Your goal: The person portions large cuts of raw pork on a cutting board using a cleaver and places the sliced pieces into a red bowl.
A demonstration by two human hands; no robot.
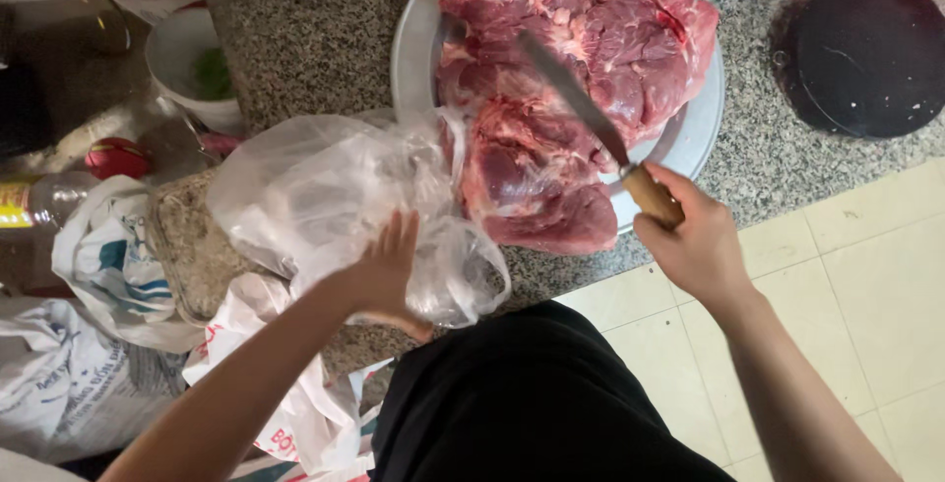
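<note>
A large slab of raw red meat (pixel 551 98) lies on a round metal tray (pixel 413 39) on a speckled granite counter (pixel 315 29). My right hand (pixel 694 236) grips the wooden handle of a knife (pixel 581 98), whose blade rests across the top of the meat. A clear plastic bag (pixel 335 196) sits crumpled on the counter edge left of the tray, touching the meat. With fingers spread, my left hand (pixel 379 270) presses against the bag's near side.
A dark round board (pixel 866 54) lies at the counter's right. A white bowl (pixel 187 59) with something green, a red fruit (pixel 116 159), a plastic bottle (pixel 39 201) and several printed bags (pixel 108 275) crowd the left. Pale floor tiles (pixel 866 275) show at right.
</note>
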